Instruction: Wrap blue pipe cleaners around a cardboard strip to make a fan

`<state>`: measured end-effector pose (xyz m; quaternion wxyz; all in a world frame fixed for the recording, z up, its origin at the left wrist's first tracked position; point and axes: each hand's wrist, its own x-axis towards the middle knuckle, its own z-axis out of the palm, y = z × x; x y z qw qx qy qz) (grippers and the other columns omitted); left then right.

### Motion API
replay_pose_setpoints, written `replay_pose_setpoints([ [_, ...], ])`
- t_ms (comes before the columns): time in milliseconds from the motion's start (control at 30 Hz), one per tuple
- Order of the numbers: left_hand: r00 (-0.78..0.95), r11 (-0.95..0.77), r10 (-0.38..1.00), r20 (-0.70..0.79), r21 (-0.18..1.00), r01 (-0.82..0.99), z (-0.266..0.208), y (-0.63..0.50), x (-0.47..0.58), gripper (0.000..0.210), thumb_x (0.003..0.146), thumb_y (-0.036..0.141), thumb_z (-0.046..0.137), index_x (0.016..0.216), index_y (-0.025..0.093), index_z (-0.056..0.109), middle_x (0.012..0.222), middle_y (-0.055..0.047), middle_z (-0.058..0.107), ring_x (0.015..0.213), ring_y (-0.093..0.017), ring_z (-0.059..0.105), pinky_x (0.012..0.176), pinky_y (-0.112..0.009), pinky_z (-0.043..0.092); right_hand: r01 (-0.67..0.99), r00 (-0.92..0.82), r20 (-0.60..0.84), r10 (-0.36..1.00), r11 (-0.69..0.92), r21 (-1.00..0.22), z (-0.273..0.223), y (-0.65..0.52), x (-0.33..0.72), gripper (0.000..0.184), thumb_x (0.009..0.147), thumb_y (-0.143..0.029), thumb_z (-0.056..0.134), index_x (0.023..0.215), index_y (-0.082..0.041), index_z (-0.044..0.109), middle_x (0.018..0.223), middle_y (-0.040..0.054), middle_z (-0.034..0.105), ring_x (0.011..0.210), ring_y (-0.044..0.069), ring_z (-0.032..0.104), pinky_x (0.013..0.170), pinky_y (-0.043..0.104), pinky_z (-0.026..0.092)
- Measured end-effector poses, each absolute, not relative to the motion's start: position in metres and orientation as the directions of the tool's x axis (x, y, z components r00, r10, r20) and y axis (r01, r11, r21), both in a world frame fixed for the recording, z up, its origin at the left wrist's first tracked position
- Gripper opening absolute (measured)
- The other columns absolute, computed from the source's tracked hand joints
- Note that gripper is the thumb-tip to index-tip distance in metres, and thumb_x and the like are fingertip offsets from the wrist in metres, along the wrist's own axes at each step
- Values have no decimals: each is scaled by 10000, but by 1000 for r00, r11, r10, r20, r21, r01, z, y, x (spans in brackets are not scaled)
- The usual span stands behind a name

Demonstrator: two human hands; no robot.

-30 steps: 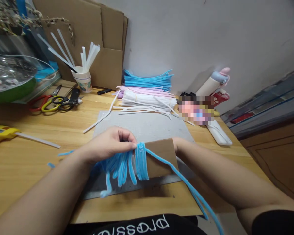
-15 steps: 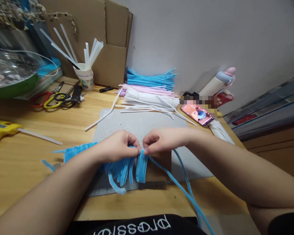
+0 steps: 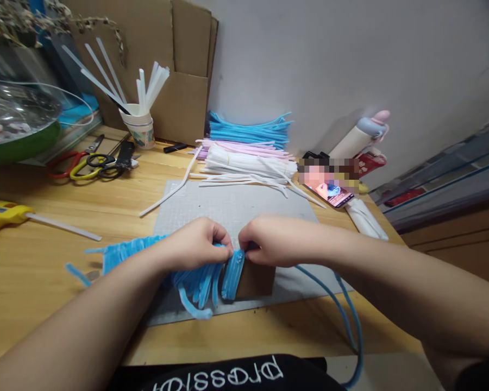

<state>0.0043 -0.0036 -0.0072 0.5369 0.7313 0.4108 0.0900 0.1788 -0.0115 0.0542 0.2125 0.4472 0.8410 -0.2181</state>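
Note:
Blue fuzzy pipe cleaners lie side by side over the left part of a brown cardboard piece. At their top edge, my left hand is closed in a pinch on the blue strands. My right hand is closed just beside it, at the top of the cardboard; its fingertips are partly hidden. From under that hand, long loose blue pipe cleaner lengths run right and curve down past the table edge. Beneath my left wrist spreads a row of joined blue pipe cleaners, with several ends hanging toward me.
A grey cutting mat lies under the work. Behind it are bundles of white and blue pipe cleaners. Scissors, a yellow glue gun and a cup of glue sticks stand left; a phone lies right.
The loose blue lengths have swung to the right, and my right hand has turned over the cardboard's top edge. The cardboard has tilted slightly. My left hand stays nearly in place.

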Motion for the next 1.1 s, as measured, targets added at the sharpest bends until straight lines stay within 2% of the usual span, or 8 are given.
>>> replay_pose_setpoints([
  [67, 645, -104, 703, -299, 854, 509, -8, -4, 5, 179, 651, 226, 523, 678, 164, 688, 600, 14, 620, 544, -113, 497, 531, -220, 365, 868, -464, -600, 652, 470, -161, 56, -6, 176, 229, 734, -211, 520, 873, -202, 702, 709, 36, 694, 557, 138, 555, 495, 238, 321],
  [167, 659, -144, 702, -270, 852, 503, -11, -4, 6, 182, 652, 213, 517, 682, 165, 691, 614, 10, 631, 560, -116, 507, 536, -220, 370, 876, -393, -649, 651, 480, -49, 58, -1, 167, 226, 732, -241, 565, 891, -169, 709, 712, 61, 697, 575, 172, 588, 494, 254, 334],
  [367, 616, -122, 743, -262, 852, 510, -19, -3, 7, 153, 670, 240, 529, 657, 163, 661, 572, 20, 584, 520, -107, 467, 501, -220, 344, 834, -391, -594, 704, 543, 95, 58, -5, 154, 193, 741, -170, 561, 878, -167, 697, 831, 99, 707, 723, 238, 654, 534, 267, 367],
  [467, 529, -50, 808, -261, 864, 502, -19, 1, 5, 149, 666, 266, 560, 651, 154, 657, 569, 12, 586, 517, -111, 473, 494, -219, 353, 850, -419, -436, 796, 513, 119, 52, -10, 158, 143, 760, -150, 540, 837, -175, 658, 793, 88, 695, 699, 224, 650, 509, 257, 319],
  [633, 390, 52, 889, -240, 899, 434, -15, 5, 0, 172, 651, 304, 615, 666, 138, 662, 582, -4, 606, 523, -115, 488, 482, -211, 364, 878, -474, -79, 877, 478, 43, 33, -14, 173, 112, 828, -180, 485, 831, -196, 596, 750, 31, 666, 654, 172, 593, 503, 268, 227],
  [833, 214, 153, 951, -222, 943, 297, -14, 8, -1, 229, 626, 347, 670, 672, 122, 661, 579, -1, 608, 505, -104, 493, 492, -211, 381, 851, -516, 291, 805, 520, 72, -2, -26, 182, 200, 906, -171, 410, 828, -168, 594, 771, 42, 623, 631, 144, 518, 543, 285, 257],
  [933, 134, 176, 968, -212, 956, 236, -13, 12, -5, 244, 614, 361, 690, 680, 127, 676, 610, -5, 639, 520, -112, 526, 507, -214, 402, 813, -531, 359, 767, 581, -37, -19, -32, 189, 227, 916, -153, 397, 847, -148, 613, 752, 49, 607, 655, 141, 521, 582, 265, 331],
  [1100, 31, 195, 979, -202, 970, 145, -7, 17, -13, 240, 565, 347, 743, 656, 132, 688, 566, 11, 633, 499, -105, 523, 489, -205, 392, 662, -437, 455, 776, 620, -421, -34, -38, 207, 191, 911, -165, 447, 991, -142, 619, 805, 58, 623, 736, 139, 559, 664, 256, 431],
])
